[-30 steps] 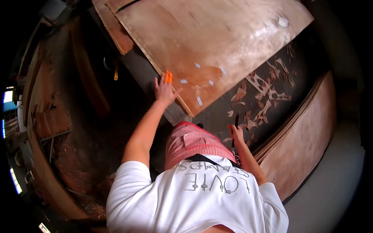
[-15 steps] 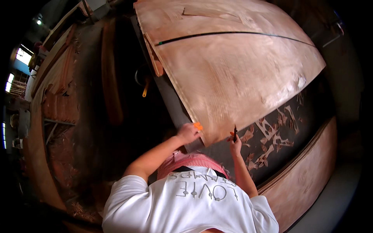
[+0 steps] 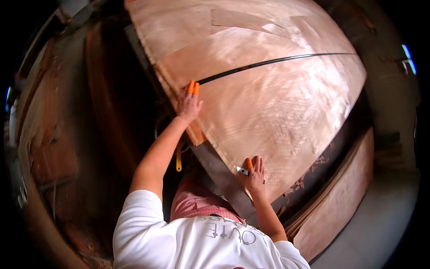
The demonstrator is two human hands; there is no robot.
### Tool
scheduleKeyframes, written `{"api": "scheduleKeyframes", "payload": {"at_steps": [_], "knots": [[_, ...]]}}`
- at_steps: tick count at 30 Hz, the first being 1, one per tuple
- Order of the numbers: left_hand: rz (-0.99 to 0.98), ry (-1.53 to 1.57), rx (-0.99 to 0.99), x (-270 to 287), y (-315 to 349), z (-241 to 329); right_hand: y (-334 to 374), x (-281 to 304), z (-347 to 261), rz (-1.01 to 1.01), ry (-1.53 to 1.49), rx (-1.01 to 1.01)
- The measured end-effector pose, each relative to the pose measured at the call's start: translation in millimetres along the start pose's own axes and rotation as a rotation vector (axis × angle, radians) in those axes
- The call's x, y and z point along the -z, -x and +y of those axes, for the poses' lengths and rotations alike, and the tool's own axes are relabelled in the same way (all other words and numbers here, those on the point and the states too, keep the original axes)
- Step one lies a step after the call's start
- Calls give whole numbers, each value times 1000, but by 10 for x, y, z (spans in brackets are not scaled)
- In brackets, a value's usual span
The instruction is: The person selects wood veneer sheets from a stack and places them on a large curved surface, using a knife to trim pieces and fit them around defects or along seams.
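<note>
A large stack of thin wood veneer sheets (image 3: 268, 107) lies in front of me, crossed by a long black strip (image 3: 277, 58). My left hand (image 3: 189, 106) rests on the left edge of the veneer, fingers stretched out, with orange covers on two fingertips at the near end of the strip. My right hand (image 3: 255, 180) lies on the near corner, one finger covered in orange. Under it is a small knife (image 3: 243, 171), its pale blade pointing left and its body mostly hidden by the hand. An irregular veneer piece (image 3: 244, 19) lies on the far part.
Another stack of veneer (image 3: 333, 197) stands at the right, with torn scraps (image 3: 298, 184) between the stacks. A yellow handle (image 3: 179, 159) shows below the left table edge. Further left are more wood sheets (image 3: 56, 157) and a long dark board (image 3: 101, 85).
My left hand has moved from the near corner forward along the edge to the strip's end, its fingers straightening. My right hand has come down onto the veneer with the knife. The view has shifted.
</note>
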State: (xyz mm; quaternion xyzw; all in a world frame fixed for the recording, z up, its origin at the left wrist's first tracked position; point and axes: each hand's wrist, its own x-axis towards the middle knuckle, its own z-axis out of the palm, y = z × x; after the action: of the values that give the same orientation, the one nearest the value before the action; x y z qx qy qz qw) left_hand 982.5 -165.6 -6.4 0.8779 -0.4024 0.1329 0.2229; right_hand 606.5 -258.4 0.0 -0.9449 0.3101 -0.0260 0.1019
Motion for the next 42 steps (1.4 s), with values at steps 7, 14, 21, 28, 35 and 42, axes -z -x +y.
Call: {"api": "scheduleKeyframes", "payload": {"at_steps": [7,14,21,28,35,42], "knots": [[-207,-85,-91,-335,-531,-648,31,-115,-177,-68,57,-258],[-758,643,301,664,260,-938,406,-144,-110,-47,130,-493],[-578,178,431,1072,1435,-1707,-137,-205,-231,122,-53,-397],[-493,221,493,973,915,-1898,-536,-289,-325,116,-132,-309],[-313,215,370,1267,-852,-1853,-462,-160,-355,19,8,-360],[-414,324,283,1191,-1215,-1781,-390,-216,-263,42,-30,-480]]}}
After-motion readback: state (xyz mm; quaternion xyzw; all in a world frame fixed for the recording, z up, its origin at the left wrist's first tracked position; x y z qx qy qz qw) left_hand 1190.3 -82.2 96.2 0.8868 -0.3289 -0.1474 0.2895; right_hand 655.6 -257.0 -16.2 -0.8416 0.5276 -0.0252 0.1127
